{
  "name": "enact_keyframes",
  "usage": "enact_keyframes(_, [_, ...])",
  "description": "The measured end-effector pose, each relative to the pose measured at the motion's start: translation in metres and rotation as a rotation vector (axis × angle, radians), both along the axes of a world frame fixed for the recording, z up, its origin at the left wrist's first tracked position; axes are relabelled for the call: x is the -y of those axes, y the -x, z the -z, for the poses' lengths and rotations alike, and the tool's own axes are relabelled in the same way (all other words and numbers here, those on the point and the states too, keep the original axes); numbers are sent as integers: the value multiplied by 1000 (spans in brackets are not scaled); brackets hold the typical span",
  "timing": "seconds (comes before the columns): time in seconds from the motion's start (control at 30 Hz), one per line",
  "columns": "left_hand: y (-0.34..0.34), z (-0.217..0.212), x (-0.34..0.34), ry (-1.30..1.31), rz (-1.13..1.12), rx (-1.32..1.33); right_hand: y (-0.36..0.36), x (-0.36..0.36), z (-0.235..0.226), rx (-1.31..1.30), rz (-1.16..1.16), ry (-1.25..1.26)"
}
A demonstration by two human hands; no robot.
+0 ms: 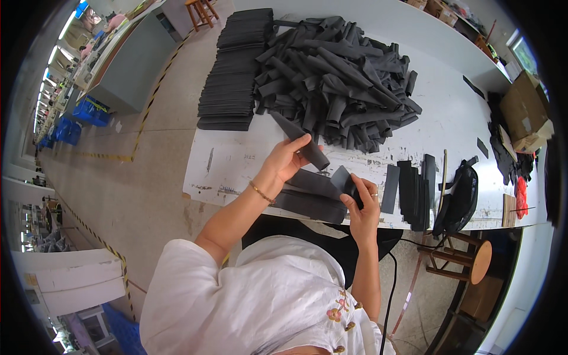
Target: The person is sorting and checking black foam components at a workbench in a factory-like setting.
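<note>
My left hand (284, 158) is closed around a dark grey fabric tube (289, 126), which slants down to the right with its open end toward my right hand. In my right hand (363, 208) is a small, smooth, dark flat piece (341, 178), pinched between thumb and fingers; its material I cannot make out. Below the hands, dark grey folded fabric strips (310, 205) lie at the table's near edge, partly covered by the hands. Beyond them rises a large loose heap of similar dark tubes (349, 77).
Left of the heap stands a neat stack of flat dark pieces (232, 71) on the white table (207, 163). Several dark strips (414, 192), a black bag (461, 192) and a cardboard box (523, 112) are at the right. A wooden stool (480, 261) stands below the table edge.
</note>
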State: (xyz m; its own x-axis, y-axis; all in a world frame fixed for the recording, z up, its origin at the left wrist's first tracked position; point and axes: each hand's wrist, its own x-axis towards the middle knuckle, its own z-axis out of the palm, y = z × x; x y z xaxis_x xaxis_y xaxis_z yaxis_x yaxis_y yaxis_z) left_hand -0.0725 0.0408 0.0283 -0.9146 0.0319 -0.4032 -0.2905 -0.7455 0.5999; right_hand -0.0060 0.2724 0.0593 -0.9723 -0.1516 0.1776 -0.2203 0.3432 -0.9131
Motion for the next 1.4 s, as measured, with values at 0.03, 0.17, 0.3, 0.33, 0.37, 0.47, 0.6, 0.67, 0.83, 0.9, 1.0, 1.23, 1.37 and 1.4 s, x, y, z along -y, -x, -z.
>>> enact_keyframes(0.03, [0,-4,0,1,1,-1,-1,0,-3,-27,0,-23])
enact_keyframes(0.17, [1,-12,1,-18,50,-13,-2,4,-9,-40,-19,-27])
enact_keyframes(0.3, [0,-18,-4,-9,61,-7,3,8,-17,-208,-16,-204])
enact_keyframes(0.33, [0,-17,-5,-8,60,-7,4,9,-20,-269,-17,-256])
enact_keyframes(0.37, [-1,-15,-5,-30,58,-14,4,11,-23,-268,-17,-255])
enact_keyframes(0.47, [-2,-12,-8,-53,73,-29,6,16,-29,-338,-11,-305])
enact_keyframes(0.6, [-7,-19,-10,-92,115,-28,9,17,-32,-466,18,-471])
enact_keyframes(0.67, [-8,-20,-9,-102,124,-36,10,17,-33,-519,44,-528])
enact_keyframes(0.83, [-14,-27,-14,-121,123,-92,8,19,-32,-566,77,-598])
enact_keyframes(0.9, [-15,-29,-19,-138,100,-171,7,20,-31,-563,85,-584])
enact_keyframes(1.0, [-16,-34,-20,-115,97,-195,7,20,-31,-565,106,-565])
enact_keyframes(1.23, [-20,-48,-23,-105,98,-258,7,23,-31,-672,182,-577])
enact_keyframes(1.37, [-29,-61,-34,-104,51,-305,5,35,-30,-670,179,-581])
enact_keyframes(1.4, [-31,-64,-36,-80,26,-319,5,36,-30,-678,177,-578])
